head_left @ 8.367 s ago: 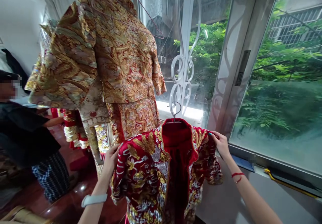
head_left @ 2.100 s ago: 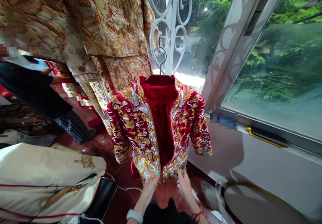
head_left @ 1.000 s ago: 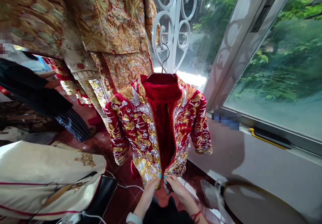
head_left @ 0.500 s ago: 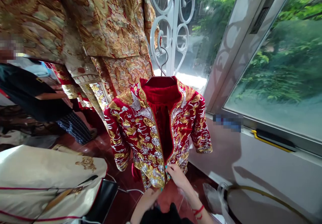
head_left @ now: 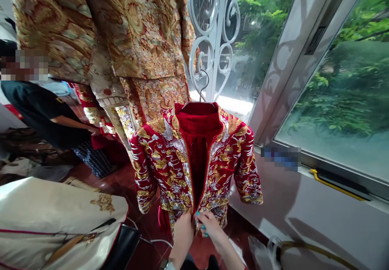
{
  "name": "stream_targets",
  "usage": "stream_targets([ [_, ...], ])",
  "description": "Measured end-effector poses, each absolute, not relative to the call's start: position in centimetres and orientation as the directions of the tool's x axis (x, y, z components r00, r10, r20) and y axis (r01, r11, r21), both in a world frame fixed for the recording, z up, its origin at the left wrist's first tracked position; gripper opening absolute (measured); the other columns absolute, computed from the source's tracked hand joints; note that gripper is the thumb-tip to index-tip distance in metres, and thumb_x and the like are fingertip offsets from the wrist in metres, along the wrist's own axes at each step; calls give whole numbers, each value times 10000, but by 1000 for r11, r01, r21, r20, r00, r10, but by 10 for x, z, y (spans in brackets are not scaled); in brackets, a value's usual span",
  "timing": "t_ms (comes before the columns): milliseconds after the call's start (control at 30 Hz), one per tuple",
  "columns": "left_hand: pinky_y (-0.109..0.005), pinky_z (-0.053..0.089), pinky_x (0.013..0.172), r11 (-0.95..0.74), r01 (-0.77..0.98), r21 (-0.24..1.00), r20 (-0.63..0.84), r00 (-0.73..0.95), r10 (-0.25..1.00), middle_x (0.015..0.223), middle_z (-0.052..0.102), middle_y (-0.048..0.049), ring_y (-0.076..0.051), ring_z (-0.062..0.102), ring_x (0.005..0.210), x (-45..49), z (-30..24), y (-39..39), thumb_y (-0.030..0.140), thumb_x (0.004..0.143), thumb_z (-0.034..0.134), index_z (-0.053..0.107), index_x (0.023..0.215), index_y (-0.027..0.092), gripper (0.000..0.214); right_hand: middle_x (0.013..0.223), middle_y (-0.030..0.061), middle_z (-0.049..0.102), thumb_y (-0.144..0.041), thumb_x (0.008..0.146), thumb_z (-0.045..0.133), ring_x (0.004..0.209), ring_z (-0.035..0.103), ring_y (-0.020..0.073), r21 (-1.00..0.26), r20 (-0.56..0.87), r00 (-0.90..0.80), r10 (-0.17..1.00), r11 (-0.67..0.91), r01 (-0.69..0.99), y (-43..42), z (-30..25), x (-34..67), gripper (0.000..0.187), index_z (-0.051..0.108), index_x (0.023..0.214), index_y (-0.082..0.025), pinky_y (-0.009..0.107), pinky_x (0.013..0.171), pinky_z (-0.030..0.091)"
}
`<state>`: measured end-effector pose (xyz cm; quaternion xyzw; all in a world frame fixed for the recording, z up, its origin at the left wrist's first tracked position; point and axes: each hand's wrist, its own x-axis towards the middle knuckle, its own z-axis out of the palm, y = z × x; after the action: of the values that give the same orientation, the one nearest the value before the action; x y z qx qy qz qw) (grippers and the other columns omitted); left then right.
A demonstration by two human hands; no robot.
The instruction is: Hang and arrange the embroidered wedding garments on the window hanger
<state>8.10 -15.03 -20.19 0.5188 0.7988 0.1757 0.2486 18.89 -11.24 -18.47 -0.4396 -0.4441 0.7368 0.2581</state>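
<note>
A red jacket (head_left: 170, 173), thick with gold and silver embroidery, hangs on a metal hanger (head_left: 204, 84) in front of me. Its front stands open from the collar down to a narrow V. At the bottom of that V, my left hand (head_left: 183, 230) is closed on the front edge on the left. Right beside it, my right hand (head_left: 211, 228), with teal nails, pinches the opposite edge. The fingertips of both hands almost meet. My fingers cover the exact spot they grip, so any fastener there is hidden.
Gold embroidered garments (head_left: 146, 31) hang behind at left, near a person in a dark shirt (head_left: 39, 112). A cream cloth cover (head_left: 60, 209) lies at lower left. White scroll ironwork (head_left: 214, 39) and a window (head_left: 340, 100) are behind and right. Clear plastic (head_left: 261, 249) lies lower right.
My left hand has risen from the jacket's lower hem to the front edge, beside my right hand. The right hand keeps its pinch near the same place. The view has shifted slightly.
</note>
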Motion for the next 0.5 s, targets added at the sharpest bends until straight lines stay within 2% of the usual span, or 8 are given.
stream_targets([
  [100,-296,455,763,349,757,552,-168,-309,936,1023,724,-159,-263,697,927,79,-209,-144,211,931,426,658,1099,162,291,410,-118,253,-576,693,622,378,155,49,-880,-407,-479,778,-474,-22,-96,-166,185,418,468,554,-214,230,418,121],
  [200,-291,481,784,335,836,435,-163,-293,942,1129,705,-150,-237,695,972,80,-213,-138,249,976,338,615,1198,148,369,448,-106,287,-587,683,631,412,178,48,-896,-361,-474,803,-440,-64,-75,-137,184,420,514,598,-193,227,433,127],
  [300,-292,499,795,334,880,336,-202,-279,939,1132,710,-136,-229,699,979,79,-204,-136,244,987,298,628,1171,146,390,468,-96,300,-566,689,618,433,178,51,-926,-287,-454,843,-366,-94,-61,-106,181,401,554,619,-177,236,447,122],
  [400,-306,510,810,335,870,362,-168,-292,942,1199,681,-150,-252,692,1011,74,-176,-133,298,932,456,590,1218,146,351,467,-87,286,-544,671,613,450,195,60,-955,-222,-406,886,-282,-94,-60,-89,175,389,544,569,-175,245,458,126],
  [500,-292,510,789,276,856,436,-5,-305,952,1214,667,-130,-251,681,1029,69,-141,-121,250,848,562,571,1198,168,359,496,-55,351,-545,654,617,491,284,82,-962,-207,-355,912,-256,-96,-69,-94,168,396,508,534,-184,244,474,192],
])
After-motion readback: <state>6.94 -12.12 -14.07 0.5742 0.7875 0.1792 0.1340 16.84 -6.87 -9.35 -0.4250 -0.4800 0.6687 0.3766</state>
